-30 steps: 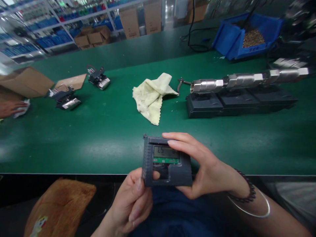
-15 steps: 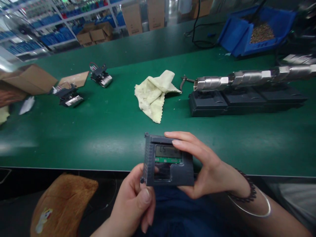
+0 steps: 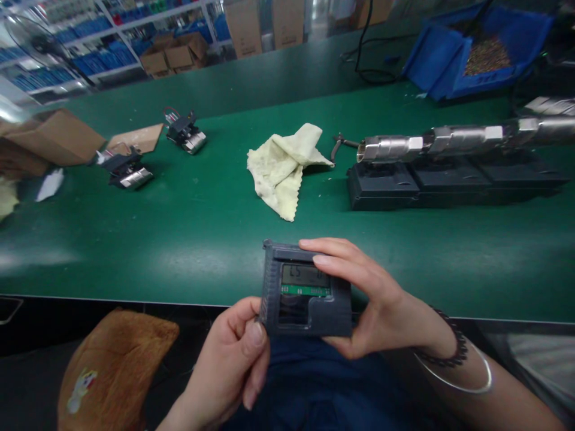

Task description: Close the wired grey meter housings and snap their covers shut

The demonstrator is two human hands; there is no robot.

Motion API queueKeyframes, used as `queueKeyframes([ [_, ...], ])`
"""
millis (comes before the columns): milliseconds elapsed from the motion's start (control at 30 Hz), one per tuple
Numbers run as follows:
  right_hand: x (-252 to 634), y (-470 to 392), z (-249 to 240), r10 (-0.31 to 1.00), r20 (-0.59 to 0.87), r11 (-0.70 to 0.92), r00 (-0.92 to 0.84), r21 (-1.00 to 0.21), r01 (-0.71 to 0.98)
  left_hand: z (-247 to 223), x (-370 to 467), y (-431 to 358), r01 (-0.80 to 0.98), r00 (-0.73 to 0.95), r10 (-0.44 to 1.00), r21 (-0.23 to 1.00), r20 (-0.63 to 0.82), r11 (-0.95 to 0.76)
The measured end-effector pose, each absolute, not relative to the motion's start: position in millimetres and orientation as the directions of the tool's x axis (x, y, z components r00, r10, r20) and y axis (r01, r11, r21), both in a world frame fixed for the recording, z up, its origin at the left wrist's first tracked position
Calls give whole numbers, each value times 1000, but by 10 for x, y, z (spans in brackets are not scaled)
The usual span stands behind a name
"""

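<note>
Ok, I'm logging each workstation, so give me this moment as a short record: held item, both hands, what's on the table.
Held item: dark grey case with a small display
Left hand: at the case's lower left corner; grip unclear
Right hand: wrapped around the case's right side
Table middle: crumpled pale yellow cloth
Table right: dark boxes topped with metal pipes; blue bin behind
Table left: cardboard box

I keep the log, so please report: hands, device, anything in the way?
Right hand holding device. Left hand at its lower-left corner. Cloth beyond, apart from both hands.
</note>
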State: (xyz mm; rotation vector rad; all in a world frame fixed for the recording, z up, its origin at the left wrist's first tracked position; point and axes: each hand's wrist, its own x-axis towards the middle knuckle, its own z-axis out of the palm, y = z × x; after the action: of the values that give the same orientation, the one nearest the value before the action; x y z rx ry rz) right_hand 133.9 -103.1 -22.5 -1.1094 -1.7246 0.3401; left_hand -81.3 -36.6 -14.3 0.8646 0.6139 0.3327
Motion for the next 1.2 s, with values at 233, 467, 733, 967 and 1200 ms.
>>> queueKeyframes([
  [233,1358,-1050,-226,807,586,539,-76,-678,499,-197,-898,-135,229,207,976,973,-72,23],
  [467,1361,-1056,-243,816,574,518,-60,-682,516,-133,-880,-281,-46,555,797,949,-236,313],
  [733,1350,-1041,-233,799,599,532,-43,-673,514,-88,-706,-323,-232,858,459,620,-233,749],
  [967,1351,-1039,-233,806,591,518,-36,-674,527,-99,-674,-309,-250,814,510,624,-279,741],
  [1200,1349,-1044,-239,808,587,519,-49,-670,531,-94,-698,-343,-172,753,585,769,-300,616],
])
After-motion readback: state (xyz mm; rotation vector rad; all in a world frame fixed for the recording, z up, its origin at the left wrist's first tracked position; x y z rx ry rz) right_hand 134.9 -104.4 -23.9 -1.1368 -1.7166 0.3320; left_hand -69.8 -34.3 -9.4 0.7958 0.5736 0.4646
